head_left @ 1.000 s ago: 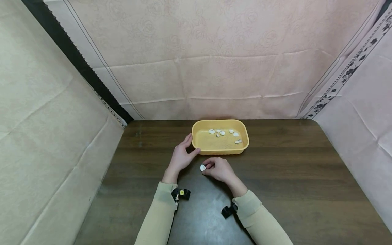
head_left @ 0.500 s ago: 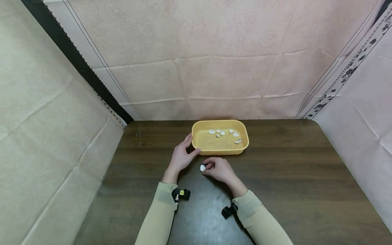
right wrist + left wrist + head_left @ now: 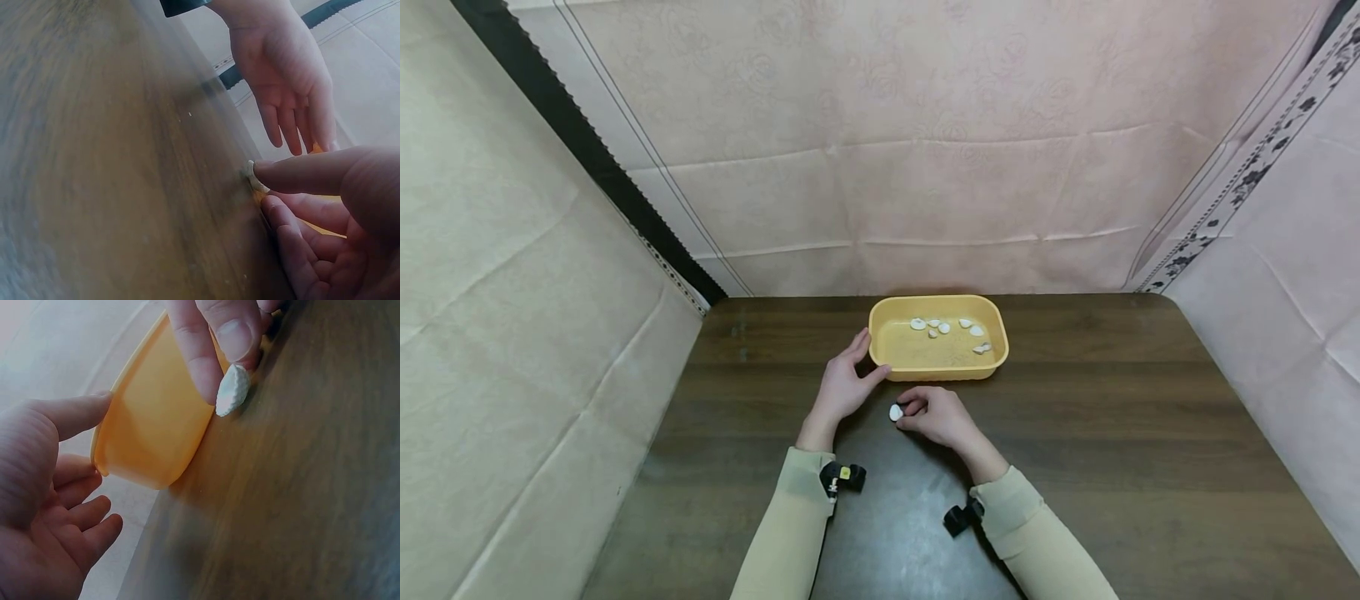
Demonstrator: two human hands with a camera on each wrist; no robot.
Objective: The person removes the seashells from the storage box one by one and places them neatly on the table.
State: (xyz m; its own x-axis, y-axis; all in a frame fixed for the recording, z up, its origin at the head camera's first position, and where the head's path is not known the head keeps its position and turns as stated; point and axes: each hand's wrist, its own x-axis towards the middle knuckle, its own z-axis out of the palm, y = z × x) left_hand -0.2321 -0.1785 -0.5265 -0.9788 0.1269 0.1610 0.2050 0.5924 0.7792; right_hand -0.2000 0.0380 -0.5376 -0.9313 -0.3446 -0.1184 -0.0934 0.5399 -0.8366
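A yellow plastic tub [image 3: 940, 373] stands at the back of the table, with several small white seashells [image 3: 918, 324] scattered on its bottom. My left hand [image 3: 842, 385] holds the tub's near left corner, thumb on the front side and fingers along the left side. In the left wrist view, that thumb [image 3: 84, 415] touches the rim. Just in front of the tub, my right hand [image 3: 936, 414] pinches one white seashell [image 3: 233, 390] between thumb and fingers, close above the table. Its ridged edge shows in the left wrist view; the right wrist view shows the shell [image 3: 256, 178] partly hidden by the thumb.
The dark wooden table [image 3: 1112, 433] stretches out on both sides of the arms. Pale cloth [image 3: 880, 167] hangs behind the table, with more cloth at the left and right. A small black camera sits on each wrist.
Both hands, the pinched shell and the tub stay in practically the same place. Only a very slight shift of the whole head view shows.
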